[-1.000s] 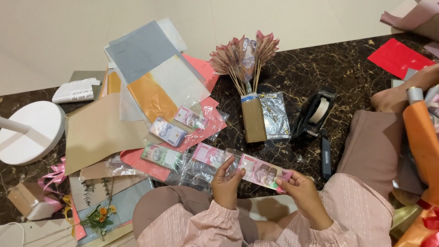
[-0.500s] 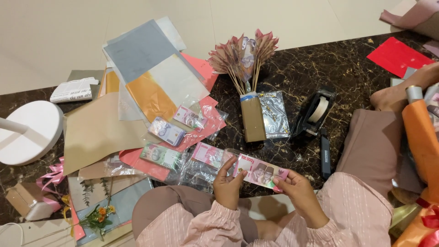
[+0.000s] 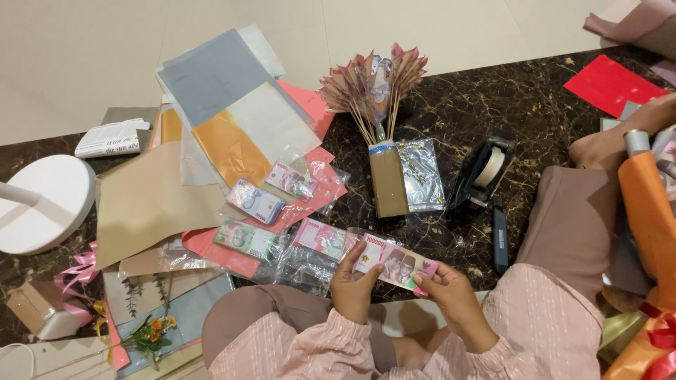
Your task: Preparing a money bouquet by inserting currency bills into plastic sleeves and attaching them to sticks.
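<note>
Glossy dark marble floor (image 3: 535, 105); paper banknote (image 3: 396, 263), perhaps sleeved in clear plastic; matt paper sheets (image 3: 211, 77).

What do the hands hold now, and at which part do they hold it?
A pink banknote, held flat between both hands: the left hand grips its left end, the right hand its right end.
</note>
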